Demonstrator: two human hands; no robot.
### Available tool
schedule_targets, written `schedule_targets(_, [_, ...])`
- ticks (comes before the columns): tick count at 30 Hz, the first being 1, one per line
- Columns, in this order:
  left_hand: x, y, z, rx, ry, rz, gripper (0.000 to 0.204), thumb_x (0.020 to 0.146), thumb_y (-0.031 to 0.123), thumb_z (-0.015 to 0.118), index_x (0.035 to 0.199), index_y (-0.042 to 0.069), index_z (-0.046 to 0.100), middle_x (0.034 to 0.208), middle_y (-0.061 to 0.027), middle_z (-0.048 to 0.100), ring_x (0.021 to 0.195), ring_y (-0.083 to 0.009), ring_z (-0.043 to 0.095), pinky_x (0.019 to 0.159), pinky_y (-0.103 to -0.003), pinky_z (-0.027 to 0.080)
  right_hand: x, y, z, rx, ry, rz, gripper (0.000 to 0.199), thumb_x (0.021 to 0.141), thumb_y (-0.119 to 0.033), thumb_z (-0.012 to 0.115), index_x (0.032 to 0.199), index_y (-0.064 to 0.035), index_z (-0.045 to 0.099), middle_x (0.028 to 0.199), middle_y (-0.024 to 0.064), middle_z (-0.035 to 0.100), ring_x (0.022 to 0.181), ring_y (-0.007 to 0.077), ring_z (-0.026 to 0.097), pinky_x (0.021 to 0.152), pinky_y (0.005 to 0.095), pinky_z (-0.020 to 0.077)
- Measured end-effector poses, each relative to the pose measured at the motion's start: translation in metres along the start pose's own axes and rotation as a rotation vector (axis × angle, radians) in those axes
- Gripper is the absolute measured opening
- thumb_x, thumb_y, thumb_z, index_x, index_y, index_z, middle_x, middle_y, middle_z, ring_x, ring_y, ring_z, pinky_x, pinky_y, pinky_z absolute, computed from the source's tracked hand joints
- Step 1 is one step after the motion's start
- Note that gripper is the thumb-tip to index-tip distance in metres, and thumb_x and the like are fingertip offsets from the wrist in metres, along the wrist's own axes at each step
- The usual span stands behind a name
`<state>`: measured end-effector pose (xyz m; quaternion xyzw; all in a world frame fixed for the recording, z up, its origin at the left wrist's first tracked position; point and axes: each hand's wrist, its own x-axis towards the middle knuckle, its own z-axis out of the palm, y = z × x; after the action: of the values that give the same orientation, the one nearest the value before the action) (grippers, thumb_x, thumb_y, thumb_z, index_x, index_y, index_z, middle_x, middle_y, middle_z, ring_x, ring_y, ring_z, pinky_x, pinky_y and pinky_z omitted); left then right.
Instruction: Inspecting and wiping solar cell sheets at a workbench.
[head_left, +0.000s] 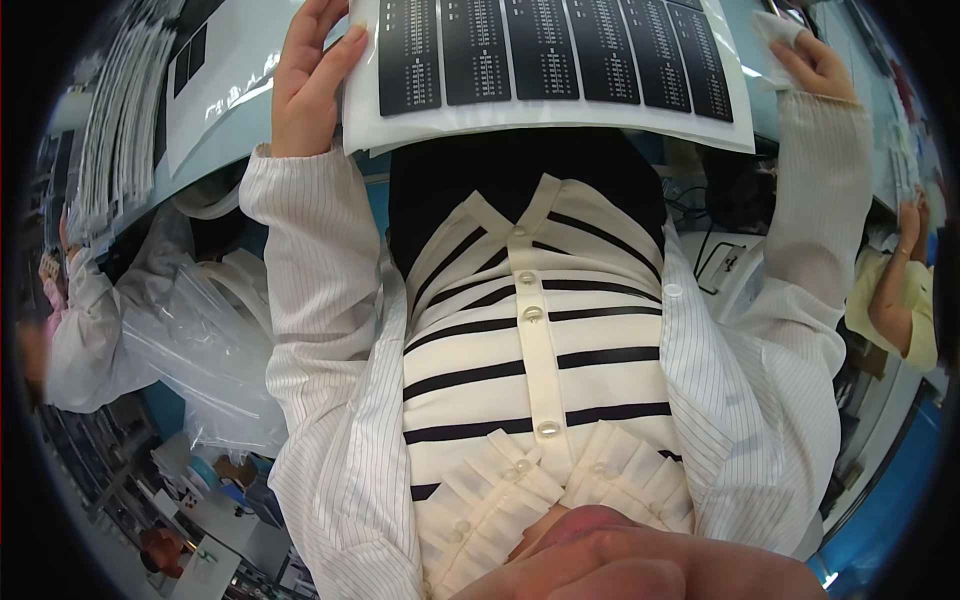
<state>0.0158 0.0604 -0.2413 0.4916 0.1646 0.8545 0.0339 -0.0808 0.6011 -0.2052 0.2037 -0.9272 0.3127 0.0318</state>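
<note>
A white sheet (560, 122) bears a row of black panels with small light markings. It seems to lie on a stack, and its near edge overhangs the table's front. My left hand (308, 85) is at the sheet's left edge, the thumb against it and the fingers bent toward it; the fingertips are partly cut off by the top of the picture. Beyond the sheet's right side, my right hand (822, 68) holds a crumpled white wipe (777, 40) between its closed fingers.
Stacked thin sheets (125, 120) stand at the table's left end, beside a white sheet with black panels (205, 85). Clear plastic bags (200, 340) hang below on the left. Other people sit at both sides, one in a yellow top (900, 305) on the right.
</note>
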Motion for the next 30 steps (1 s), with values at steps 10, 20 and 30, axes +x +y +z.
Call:
schedule_targets(10, [0.009, 0.009, 0.041, 1.288, 0.485, -0.381, 0.05, 0.095, 0.012, 0.048, 0.142, 0.004, 0.036, 0.146, -0.015, 0.04, 0.134, -0.0238, 0.039, 0.111, -0.032, 0.032, -0.056, -0.152, 0.02, -0.058, 0.293, -0.091, 0.029, 0.079, -0.001, 0.061, 0.107, -0.0009, 0.066, 0.072, 0.0101, 0.061, 0.059, 0.0202, 0.062, 0.051, 0.0304, 0.0498])
schedule_targets(20, [0.004, 0.02, 0.041, 1.383, 0.42, -0.404, 0.048, 0.096, 0.011, 0.045, 0.142, 0.003, 0.036, 0.146, -0.0141, 0.039, 0.137, -0.023, 0.035, 0.113, -0.033, 0.028, -0.075, -0.277, 0.113, -0.408, 0.122, -0.534, 0.037, 0.073, 0.005, 0.062, 0.109, 0.0001, 0.067, 0.065, 0.0099, 0.056, 0.05, 0.0191, 0.057, 0.046, 0.0293, 0.0454])
schedule_targets(30, [-0.001, 0.021, 0.043, 1.263, 0.434, -0.388, 0.048, 0.095, 0.01, 0.044, 0.142, 0.001, 0.035, 0.147, -0.0153, 0.037, 0.135, -0.0235, 0.037, 0.112, -0.033, 0.03, -0.101, -0.229, 0.082, -0.599, 0.092, -0.247, 0.036, 0.074, 0.002, 0.063, 0.109, -0.0031, 0.068, 0.081, 0.0149, 0.066, 0.062, 0.0233, 0.065, 0.056, 0.0283, 0.0505])
